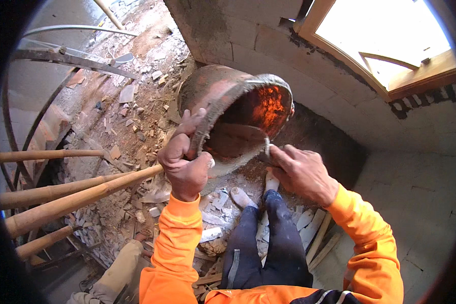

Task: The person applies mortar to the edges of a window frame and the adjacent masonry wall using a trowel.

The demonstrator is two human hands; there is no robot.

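Note:
A large mortar-crusted bucket is tipped on its side ahead of me, its mouth facing me and its inside orange-red. My left hand is closed on the left of its rim. At the lower right of the mouth, my right hand is wrapped round the handle of what looks like a trowel. Its broad, mortar-coloured blade reaches into the bucket's lower part. Wet grey mortar coats the lower lip. How much lies deeper inside is hidden.
Bamboo poles come in from the left, near curved dark strips. Rubble covers the floor. A block wall with a wooden window frame rises at right. Someone's beige trouser leg shows lower left.

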